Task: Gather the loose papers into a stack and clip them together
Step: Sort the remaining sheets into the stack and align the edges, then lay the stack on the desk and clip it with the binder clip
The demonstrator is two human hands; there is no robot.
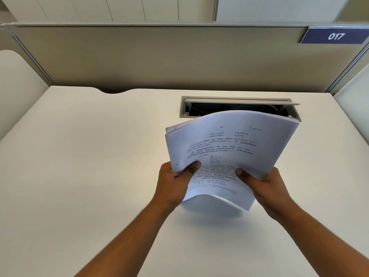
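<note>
A thick stack of white printed papers (229,144) is held up above the desk, bowed and tilted away from me, with the printed top sheet facing me. My left hand (175,180) grips its lower left edge, thumb on the top sheet. My right hand (265,186) grips the lower right edge, thumb pressed on the page. The sheets' upper left edges are slightly uneven. No clip is in view.
The white desk (89,176) spreads around the stack. An open grey cable tray (239,106) with a raised lid is set into the desk just behind the papers. A beige partition (159,56) with a blue "017" label (335,36) closes the back.
</note>
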